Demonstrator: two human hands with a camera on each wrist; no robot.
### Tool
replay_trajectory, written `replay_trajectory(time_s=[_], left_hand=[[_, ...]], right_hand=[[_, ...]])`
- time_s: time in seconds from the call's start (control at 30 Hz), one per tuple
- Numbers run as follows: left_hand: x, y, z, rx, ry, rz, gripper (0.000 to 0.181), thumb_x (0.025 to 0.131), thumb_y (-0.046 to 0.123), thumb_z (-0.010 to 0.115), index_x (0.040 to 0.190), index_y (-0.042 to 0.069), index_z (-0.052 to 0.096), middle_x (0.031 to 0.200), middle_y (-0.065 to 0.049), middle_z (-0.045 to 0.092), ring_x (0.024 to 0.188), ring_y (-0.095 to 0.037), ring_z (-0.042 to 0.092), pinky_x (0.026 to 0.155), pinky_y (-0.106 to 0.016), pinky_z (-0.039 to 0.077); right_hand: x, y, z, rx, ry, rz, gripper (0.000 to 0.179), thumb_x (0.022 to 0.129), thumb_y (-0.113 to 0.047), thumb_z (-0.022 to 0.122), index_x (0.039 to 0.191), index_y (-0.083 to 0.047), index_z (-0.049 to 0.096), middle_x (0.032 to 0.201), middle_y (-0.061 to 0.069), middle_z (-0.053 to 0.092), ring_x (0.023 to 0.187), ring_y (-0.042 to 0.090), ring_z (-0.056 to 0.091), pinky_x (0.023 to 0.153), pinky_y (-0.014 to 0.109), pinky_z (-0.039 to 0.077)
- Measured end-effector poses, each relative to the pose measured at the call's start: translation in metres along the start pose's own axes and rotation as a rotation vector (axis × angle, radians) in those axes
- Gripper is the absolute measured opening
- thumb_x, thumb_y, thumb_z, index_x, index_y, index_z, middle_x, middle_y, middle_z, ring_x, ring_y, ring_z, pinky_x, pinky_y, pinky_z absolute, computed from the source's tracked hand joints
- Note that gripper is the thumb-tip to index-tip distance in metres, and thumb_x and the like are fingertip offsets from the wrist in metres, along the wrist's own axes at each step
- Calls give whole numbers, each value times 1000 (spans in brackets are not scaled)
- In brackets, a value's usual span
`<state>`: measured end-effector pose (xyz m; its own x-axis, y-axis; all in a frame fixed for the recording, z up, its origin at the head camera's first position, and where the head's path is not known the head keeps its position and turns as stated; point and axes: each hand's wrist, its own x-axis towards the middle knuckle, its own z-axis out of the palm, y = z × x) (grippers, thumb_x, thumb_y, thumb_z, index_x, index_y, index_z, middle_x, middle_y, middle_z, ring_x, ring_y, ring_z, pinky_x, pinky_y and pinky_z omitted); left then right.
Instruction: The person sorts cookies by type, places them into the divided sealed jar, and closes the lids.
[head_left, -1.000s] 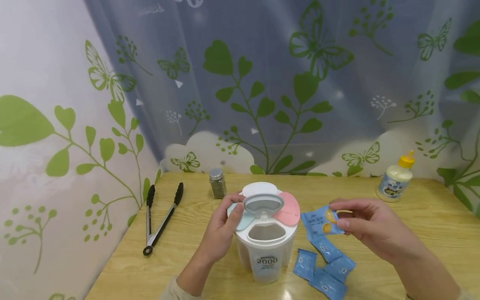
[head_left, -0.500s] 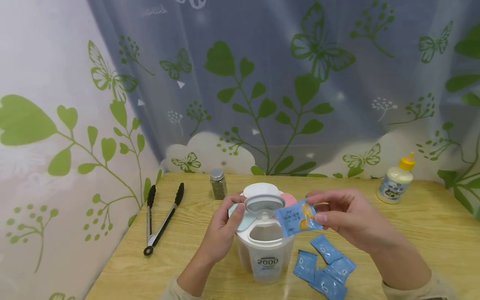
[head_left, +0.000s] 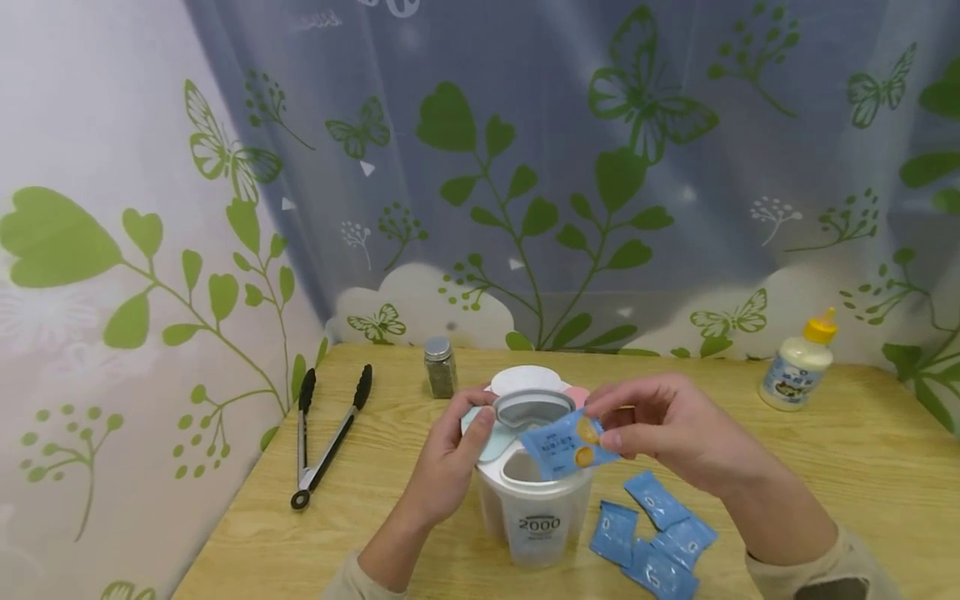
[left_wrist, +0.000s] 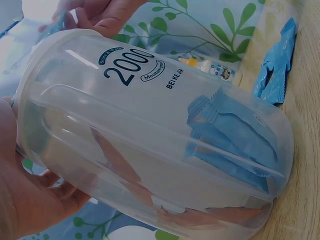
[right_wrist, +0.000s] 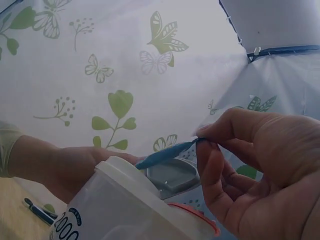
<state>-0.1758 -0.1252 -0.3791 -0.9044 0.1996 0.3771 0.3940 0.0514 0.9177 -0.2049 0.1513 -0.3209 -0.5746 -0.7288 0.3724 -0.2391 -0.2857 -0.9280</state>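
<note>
A clear storage container [head_left: 538, 504] marked 2000 stands on the table, with a white lid whose flaps differ in colour. My left hand [head_left: 447, 454] grips its left side at the top, the thumb over the pale blue flap [head_left: 491, 446]. The front grey flap [head_left: 534, 403] is raised, exposing an opening. Between thumb and fingers, my right hand [head_left: 675, 427] pinches one end of a blue snack packet [head_left: 557, 448], which hangs tilted over that opening. Blue packets [left_wrist: 237, 132] lie inside the container in the left wrist view. Several more packets [head_left: 615, 532] lie to its right.
Open tongs [head_left: 327, 454] with black tips lie at the left. Behind the container stands a small spice jar [head_left: 441, 372] with a silver cap. A yellow-capped bottle [head_left: 795, 371] is at the back right, near the patterned curtain [head_left: 525, 167].
My right hand has carried the packet leftward, from right of the container to over the opening. My left hand keeps its hold on the container.
</note>
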Motion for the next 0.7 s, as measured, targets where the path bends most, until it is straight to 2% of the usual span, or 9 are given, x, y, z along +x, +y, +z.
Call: replay_trajectory(time_s=[0.03, 0.1, 0.23, 0.3, 0.47, 0.7], left_hand=[[0, 0, 0, 1, -1, 6, 23, 108, 19, 42, 120, 4, 52, 152, -16, 44, 149, -33, 32, 119, -51, 29], [1, -1, 0, 1, -2, 8, 23, 108, 19, 41, 120, 3, 52, 153, -16, 44, 149, -33, 32, 119, -52, 28], [1, -1, 0, 21, 3, 2, 22, 108, 18, 42, 120, 3, 53, 152, -16, 45, 148, -33, 34, 118, -39, 32], [2, -1, 1, 23, 7, -6, 22, 108, 19, 42, 120, 4, 53, 152, -16, 45, 148, -31, 35, 117, -39, 32], [2, -2, 1, 13, 8, 13, 22, 107, 17, 43, 119, 2, 53, 152, -19, 44, 147, -36, 34, 117, -53, 27], [2, -4, 0, 14, 11, 18, 21, 107, 16, 43, 118, 1, 53, 150, -19, 46, 147, -38, 34, 117, -56, 27]], right_hand=[[1, -1, 1, -16, 4, 16, 41, 93, 14, 56, 118, -14, 72, 116, -4, 71, 107, 6, 65, 78, 23, 55], [3, -4, 3, -56, 24, 50, 38, 93, 11, 58, 117, -14, 72, 111, -5, 73, 108, 5, 66, 80, 24, 56], [4, -6, 7, -86, 84, 104, 33, 93, 7, 61, 115, -14, 73, 112, -5, 74, 108, 7, 68, 79, 24, 57], [4, -4, 8, -81, 107, 113, 32, 94, 6, 61, 116, -14, 73, 114, -3, 74, 103, 9, 70, 78, 24, 57], [4, -1, 8, -74, 152, 130, 33, 94, 6, 60, 116, -16, 73, 112, -3, 75, 95, 9, 73, 75, 23, 56], [-2, 2, 5, -64, 178, 151, 32, 95, 5, 60, 115, -17, 73, 112, -4, 74, 92, 6, 71, 75, 23, 56]])
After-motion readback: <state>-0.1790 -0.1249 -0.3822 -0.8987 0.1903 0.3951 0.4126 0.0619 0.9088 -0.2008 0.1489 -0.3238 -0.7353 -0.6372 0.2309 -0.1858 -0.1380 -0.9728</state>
